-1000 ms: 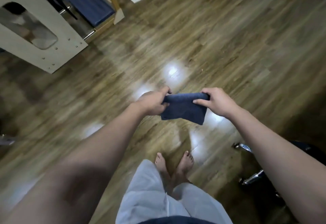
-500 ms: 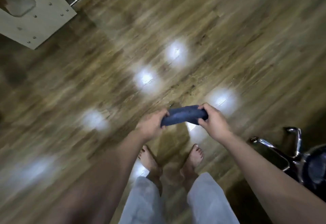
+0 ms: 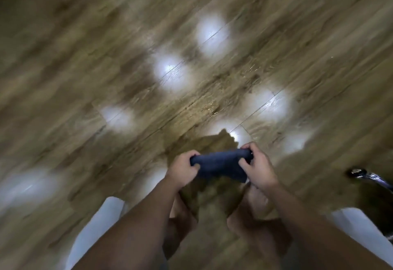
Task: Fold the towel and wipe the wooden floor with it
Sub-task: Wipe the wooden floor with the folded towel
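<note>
both forearms reach forward and down, converging. left hand (image 3: 183, 168) and right hand (image 3: 256, 164) sit level, knuckles up, fingers curled, each gripping one end of the towel (image 3: 220, 163). bare feet below, blurred.

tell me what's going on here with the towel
A person is standing barefoot on a wooden floor and holding a small folded dark blue towel out in front of them. The left hand grips one end and the right hand the other. The towel is off the floor, so wiping has not begun. The picture is blurred by motion.
</note>
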Tool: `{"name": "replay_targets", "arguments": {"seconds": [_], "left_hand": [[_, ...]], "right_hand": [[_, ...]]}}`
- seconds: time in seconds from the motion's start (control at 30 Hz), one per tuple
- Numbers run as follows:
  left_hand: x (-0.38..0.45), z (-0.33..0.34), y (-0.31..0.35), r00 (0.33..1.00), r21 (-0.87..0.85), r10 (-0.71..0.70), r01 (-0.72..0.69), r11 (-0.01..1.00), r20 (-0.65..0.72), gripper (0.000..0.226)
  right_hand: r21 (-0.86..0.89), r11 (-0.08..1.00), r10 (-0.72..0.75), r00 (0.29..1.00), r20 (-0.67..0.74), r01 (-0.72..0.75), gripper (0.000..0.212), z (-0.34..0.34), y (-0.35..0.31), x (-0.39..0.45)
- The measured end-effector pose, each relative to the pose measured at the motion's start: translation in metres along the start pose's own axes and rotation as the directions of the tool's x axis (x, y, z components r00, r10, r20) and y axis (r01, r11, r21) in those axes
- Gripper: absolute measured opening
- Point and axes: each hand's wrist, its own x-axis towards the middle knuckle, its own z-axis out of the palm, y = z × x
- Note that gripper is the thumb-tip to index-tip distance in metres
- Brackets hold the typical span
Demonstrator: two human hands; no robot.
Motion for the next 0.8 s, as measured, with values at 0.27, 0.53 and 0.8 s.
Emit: {"name": "replay_targets", "arguments": {"seconds": [0.27,0.53,0.8], "left_hand": [[0.122,-0.001,-0.061,0.984,-0.044,-0.016,0.009,0.999,-0.175,0.021],[0.231,-0.023,-0.053,0.902,0.472,0.194,0.012,0.882,-0.386,0.032],[0.286,-0.065,-0.071,0.816,0.449,0.143,0.154,0.88,-0.561,0.057]], "right_hand": [[0.042,0.995,-0.085,0.989,-0.12,0.091,0.028,0.072,0.028,0.126],[-0.205,0.969,-0.205,0.906,-0.371,0.135,0.036,0.082,0.018,0.233],[-0.674,0.733,-0.329,0.914,-0.238,0.088,0.102,0.164,0.022,0.225]]}}
